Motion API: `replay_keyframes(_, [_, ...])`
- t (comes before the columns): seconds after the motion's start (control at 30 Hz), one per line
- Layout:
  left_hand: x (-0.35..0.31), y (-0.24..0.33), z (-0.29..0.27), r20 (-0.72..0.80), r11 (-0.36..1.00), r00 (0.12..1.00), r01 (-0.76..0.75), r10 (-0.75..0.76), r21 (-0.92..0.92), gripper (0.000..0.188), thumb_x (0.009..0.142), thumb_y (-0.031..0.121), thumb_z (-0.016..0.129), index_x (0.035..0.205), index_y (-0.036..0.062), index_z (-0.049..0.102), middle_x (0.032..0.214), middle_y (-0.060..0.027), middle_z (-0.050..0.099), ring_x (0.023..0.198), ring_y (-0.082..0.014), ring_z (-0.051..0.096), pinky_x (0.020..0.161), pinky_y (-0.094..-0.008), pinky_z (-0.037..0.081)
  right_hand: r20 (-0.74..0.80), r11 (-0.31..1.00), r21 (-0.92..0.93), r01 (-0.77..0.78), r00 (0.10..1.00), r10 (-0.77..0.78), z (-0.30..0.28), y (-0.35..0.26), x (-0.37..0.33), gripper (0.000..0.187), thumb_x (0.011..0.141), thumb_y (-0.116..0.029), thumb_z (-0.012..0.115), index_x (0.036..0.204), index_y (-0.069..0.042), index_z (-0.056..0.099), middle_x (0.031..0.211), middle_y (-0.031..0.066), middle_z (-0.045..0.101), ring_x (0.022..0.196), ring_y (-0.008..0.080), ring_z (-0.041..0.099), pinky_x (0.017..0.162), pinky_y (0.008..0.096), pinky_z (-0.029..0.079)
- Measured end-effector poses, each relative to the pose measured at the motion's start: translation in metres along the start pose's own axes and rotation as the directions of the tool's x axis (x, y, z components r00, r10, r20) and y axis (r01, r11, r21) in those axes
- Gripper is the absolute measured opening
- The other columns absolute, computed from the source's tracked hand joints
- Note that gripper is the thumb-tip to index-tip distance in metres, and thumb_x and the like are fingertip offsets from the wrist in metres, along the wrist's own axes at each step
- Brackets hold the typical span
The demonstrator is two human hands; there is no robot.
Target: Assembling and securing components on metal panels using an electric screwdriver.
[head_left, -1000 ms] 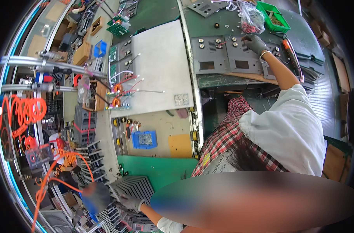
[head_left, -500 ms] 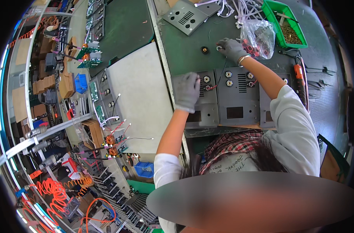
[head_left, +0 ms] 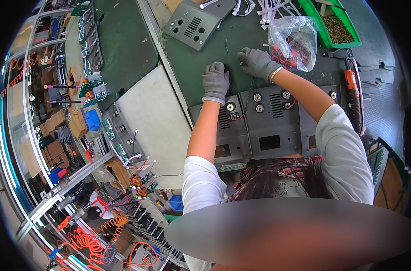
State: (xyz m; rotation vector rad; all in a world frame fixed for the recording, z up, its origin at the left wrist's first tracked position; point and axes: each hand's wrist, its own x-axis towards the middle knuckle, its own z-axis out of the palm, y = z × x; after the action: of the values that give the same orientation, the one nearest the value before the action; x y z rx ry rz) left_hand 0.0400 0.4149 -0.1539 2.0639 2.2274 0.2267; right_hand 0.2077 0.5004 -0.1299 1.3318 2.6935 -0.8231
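My gloved left hand (head_left: pixel 216 81) is curled down on the green bench, just beyond the panels. A dark edge at its fingertips looks like the small black round part, mostly covered. My gloved right hand (head_left: pixel 257 64) is closed beside the plastic bag, its fingertips pressed together; what they hold is hidden. A thin black wire (head_left: pixel 247 101) runs from the left panel up toward the right hand. Grey metal panels (head_left: pixel 284 128) lie side by side near me, bearing round fittings with hex nuts (head_left: pixel 258 97), vent slots and square cutouts.
A clear bag of red rings (head_left: pixel 293 43) lies by my right wrist. Beyond it are white cable ties (head_left: pixel 277 11) and a green bin (head_left: pixel 350 43) of small brass-coloured parts. An orange-and-black tool (head_left: pixel 351 86) lies at right. A loose panel (head_left: pixel 194 27) sits at far left.
My left hand has moved from the left panel out to the black round part, which it now covers. The right hand has come nearer to it. The whole view has shifted slightly.
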Motion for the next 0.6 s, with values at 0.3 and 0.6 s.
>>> replay_keyframes(0.3, [0.004, -0.022, -0.005, 0.208, 0.233, 0.848, 0.355, -0.487, -0.905, 0.023, 0.083, 0.022, 0.062, 0.090, 0.0036, 0.049, 0.083, -0.0116, 0.064, 0.075, -0.0249, 0.063, 0.070, -0.0349, 0.053, 0.189, 0.467, 0.859, -0.211, 0.978, 0.093, -0.002, 0.005, 0.004, 0.029, 0.080, -0.008, 0.053, 0.108, -0.007, 0.061, 0.078, 0.0025, 0.059, 0.069, 0.0097, 0.055, 0.065, 0.0264, 0.047])
replay_keyframes(0.6, [-0.055, -0.020, -0.039, 0.234, -0.903, 0.957, -0.057, -0.170, -0.426, 0.036, 0.087, 0.025, 0.059, 0.110, -0.0019, 0.054, 0.114, -0.0190, 0.056, 0.090, -0.0256, 0.061, 0.077, -0.0386, 0.053, -0.203, 0.891, 0.440, 0.111, 0.979, -0.021, -0.002, -0.035, -0.001, 0.027, 0.081, -0.018, 0.060, 0.106, -0.008, 0.062, 0.101, 0.0061, 0.061, 0.084, 0.0207, 0.062, 0.071, 0.0329, 0.049])
